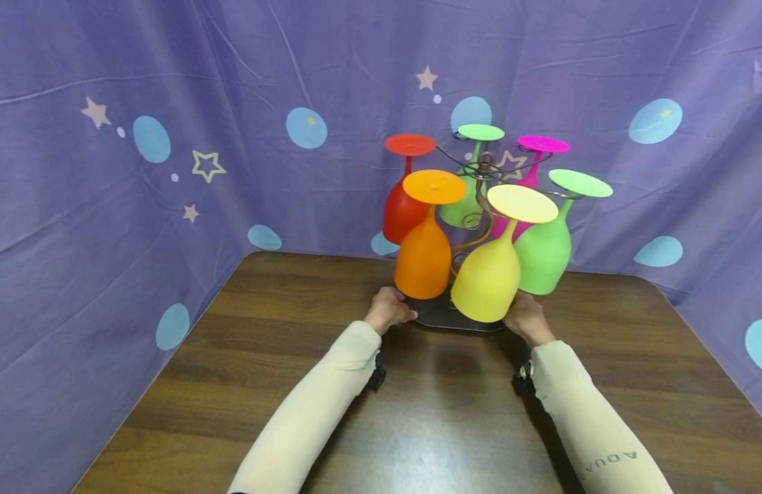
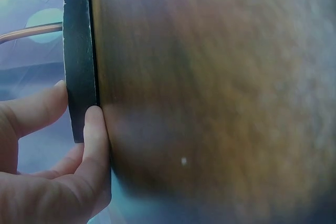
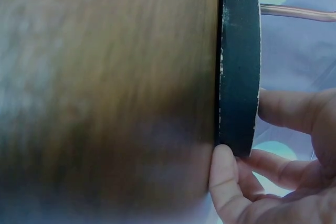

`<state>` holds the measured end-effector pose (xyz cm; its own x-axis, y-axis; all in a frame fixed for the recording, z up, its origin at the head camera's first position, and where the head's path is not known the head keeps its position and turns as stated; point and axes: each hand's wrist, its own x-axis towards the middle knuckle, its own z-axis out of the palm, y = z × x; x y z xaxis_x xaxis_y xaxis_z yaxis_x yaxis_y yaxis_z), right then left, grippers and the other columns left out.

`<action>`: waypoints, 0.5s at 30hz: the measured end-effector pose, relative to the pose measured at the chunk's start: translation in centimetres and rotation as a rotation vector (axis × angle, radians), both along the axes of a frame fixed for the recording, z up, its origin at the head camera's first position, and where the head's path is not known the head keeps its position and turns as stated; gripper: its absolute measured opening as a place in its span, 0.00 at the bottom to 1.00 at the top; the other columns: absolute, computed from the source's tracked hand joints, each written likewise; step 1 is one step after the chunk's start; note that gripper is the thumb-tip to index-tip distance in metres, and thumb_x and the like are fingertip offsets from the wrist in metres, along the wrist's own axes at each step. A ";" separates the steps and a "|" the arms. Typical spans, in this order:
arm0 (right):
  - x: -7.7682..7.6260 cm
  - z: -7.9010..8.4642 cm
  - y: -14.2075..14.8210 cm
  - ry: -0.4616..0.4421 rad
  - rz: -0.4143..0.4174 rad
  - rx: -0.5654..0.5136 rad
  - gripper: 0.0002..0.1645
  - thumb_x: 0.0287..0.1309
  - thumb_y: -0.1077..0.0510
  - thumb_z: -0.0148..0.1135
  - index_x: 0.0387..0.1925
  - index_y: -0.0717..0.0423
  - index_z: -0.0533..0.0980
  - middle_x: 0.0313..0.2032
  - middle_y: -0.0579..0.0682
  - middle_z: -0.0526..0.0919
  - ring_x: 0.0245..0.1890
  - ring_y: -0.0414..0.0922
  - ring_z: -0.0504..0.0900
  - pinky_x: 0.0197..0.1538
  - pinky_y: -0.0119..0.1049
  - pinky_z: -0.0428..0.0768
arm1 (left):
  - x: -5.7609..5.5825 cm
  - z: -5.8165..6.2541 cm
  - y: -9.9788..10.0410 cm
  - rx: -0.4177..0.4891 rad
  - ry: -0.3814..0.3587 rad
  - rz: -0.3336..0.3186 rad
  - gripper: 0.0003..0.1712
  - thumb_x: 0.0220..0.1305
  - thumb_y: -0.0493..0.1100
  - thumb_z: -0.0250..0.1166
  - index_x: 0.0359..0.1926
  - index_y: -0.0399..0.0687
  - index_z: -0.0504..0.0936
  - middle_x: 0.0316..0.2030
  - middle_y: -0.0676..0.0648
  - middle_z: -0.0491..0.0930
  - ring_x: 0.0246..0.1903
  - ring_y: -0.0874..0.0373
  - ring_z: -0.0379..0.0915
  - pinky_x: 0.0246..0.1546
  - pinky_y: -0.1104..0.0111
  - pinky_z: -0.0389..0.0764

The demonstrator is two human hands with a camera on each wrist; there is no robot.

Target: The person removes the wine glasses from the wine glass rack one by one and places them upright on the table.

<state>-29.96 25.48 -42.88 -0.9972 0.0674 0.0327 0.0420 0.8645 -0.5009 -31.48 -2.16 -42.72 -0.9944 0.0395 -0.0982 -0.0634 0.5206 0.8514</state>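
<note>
A dark metal rack holds several colored plastic goblets upside down by their feet. They are red [image 1: 402, 213], orange [image 1: 424, 261], yellow [image 1: 488, 278], green [image 1: 544, 254] and pink [image 1: 527, 180], with a second green one at the back. Its black base [image 1: 442, 319] sits low at the wooden table, under the front goblets. My left hand [image 1: 389, 309] grips the left edge of that base, thumb on its top face and a fingertip at its bottom rim. On the opposite edge my right hand [image 1: 525, 319] pinches the base likewise, partly hidden behind the yellow goblet.
The brown wooden table [image 1: 282, 357] reaches back to a purple curtain [image 1: 343, 62] with stars and pale blue ovals, which also closes in the left and right sides. The rack's curled metal stem [image 1: 479, 237] rises among the goblets.
</note>
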 end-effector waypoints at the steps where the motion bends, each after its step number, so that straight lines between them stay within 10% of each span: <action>1: 0.0 0.0 -0.1 -0.005 -0.003 -0.006 0.18 0.64 0.54 0.44 0.40 0.63 0.75 0.49 0.67 0.78 0.54 0.69 0.71 0.55 0.60 0.71 | 0.0 0.0 -0.1 0.003 0.001 0.003 0.24 0.45 0.34 0.75 0.43 0.29 0.77 0.24 0.42 0.81 0.23 0.47 0.80 0.26 0.63 0.81; 15: 0.0 0.1 -0.9 -0.022 0.005 -0.043 0.15 0.61 0.55 0.49 0.37 0.61 0.77 0.47 0.66 0.80 0.53 0.69 0.72 0.53 0.61 0.72 | 0.1 0.1 -1.1 0.016 -0.010 0.010 0.17 0.44 0.33 0.75 0.34 0.32 0.78 0.19 0.46 0.80 0.20 0.52 0.78 0.23 0.66 0.79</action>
